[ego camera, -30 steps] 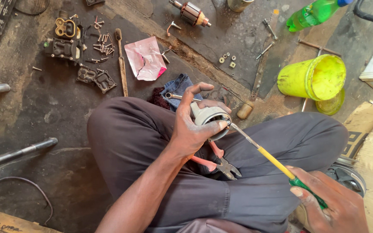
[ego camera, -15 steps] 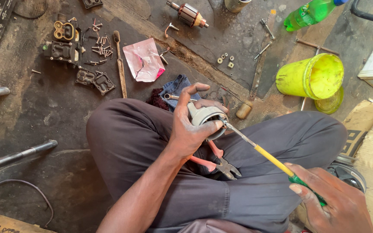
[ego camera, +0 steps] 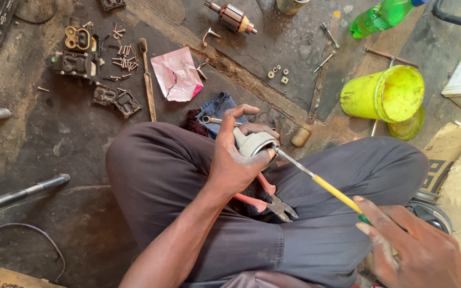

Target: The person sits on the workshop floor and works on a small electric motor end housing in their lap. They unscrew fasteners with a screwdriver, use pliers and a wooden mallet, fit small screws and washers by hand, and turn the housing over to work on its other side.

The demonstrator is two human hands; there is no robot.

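many loose screws [ego camera: 124,57] litter dark, greasy concrete floor [ego camera: 44,144].

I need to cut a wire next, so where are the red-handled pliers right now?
In the head view, the red-handled pliers lie on the person's lap, just below the left hand and left of the yellow screwdriver.

Yellow bucket [ego camera: 382,93], green bottle [ego camera: 382,17], pink paper [ego camera: 177,73], loose screws [ego camera: 124,57] (scattered), motor armature [ego camera: 233,17]
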